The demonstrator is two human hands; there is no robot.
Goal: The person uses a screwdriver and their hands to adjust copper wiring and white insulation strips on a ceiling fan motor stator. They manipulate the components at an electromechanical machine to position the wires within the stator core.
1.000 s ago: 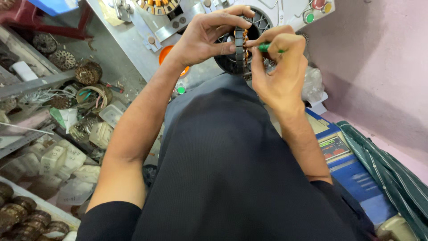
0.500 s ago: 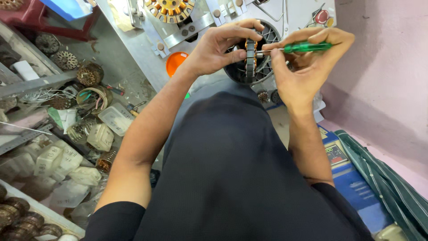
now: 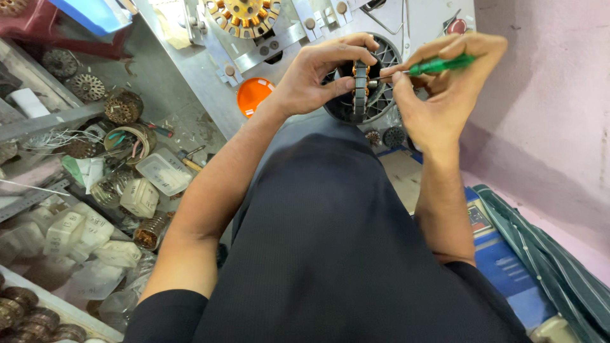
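Note:
My left hand [image 3: 314,79] grips a round motor stator [image 3: 361,89] with copper windings, held edge-on in front of my chest. My right hand [image 3: 441,89] pinches a green-handled screwdriver [image 3: 438,65], whose metal tip touches the stator's right side. Behind both hands sits a dark round fan-motor housing [image 3: 381,101] with ribs.
A metal winding machine [image 3: 267,32] with another copper-wound stator [image 3: 241,16] stands ahead, an orange lid [image 3: 253,95] below it. To the left, shelves hold wound coils [image 3: 124,107], wire bundles and white plastic packets [image 3: 140,197]. A pink wall [image 3: 546,95] and striped bag [image 3: 546,254] lie to the right.
Both hands have lifted the stator higher and turned it edge-on. The right hand has swung the screwdriver from pointing down to lying level against the stator's side.

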